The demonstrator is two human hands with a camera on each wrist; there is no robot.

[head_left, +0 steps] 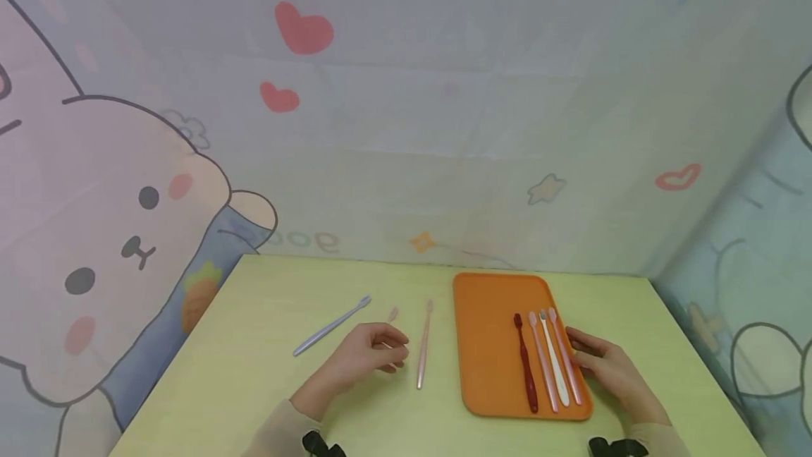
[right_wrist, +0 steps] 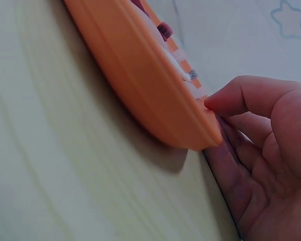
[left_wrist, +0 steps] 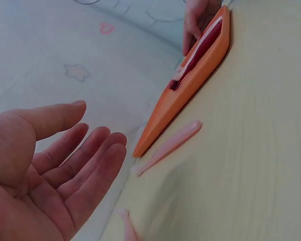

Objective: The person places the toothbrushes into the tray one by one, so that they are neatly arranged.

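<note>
My right hand [head_left: 612, 369] grips the right edge of an orange tray [head_left: 485, 344], its thumb on the rim in the right wrist view. Along the tray's right half lie a dark red toothbrush [head_left: 526, 365], a white toothbrush [head_left: 555, 362] and two pink ones, side by side with heads toward the back. Empty and with loosely bent fingers, my left hand [head_left: 368, 355] hovers over the table. Just right of it lies a pink toothbrush [head_left: 422, 351]. Another pink toothbrush [head_left: 393, 314] is mostly hidden behind this hand. Further left, a blue-grey toothbrush [head_left: 331, 326] lies slanted.
The pale yellow table [head_left: 254, 379] ends at the back against a cloth backdrop [head_left: 412, 132] printed with hearts and a large rabbit. More printed cloth [head_left: 755, 266] hangs along the right side.
</note>
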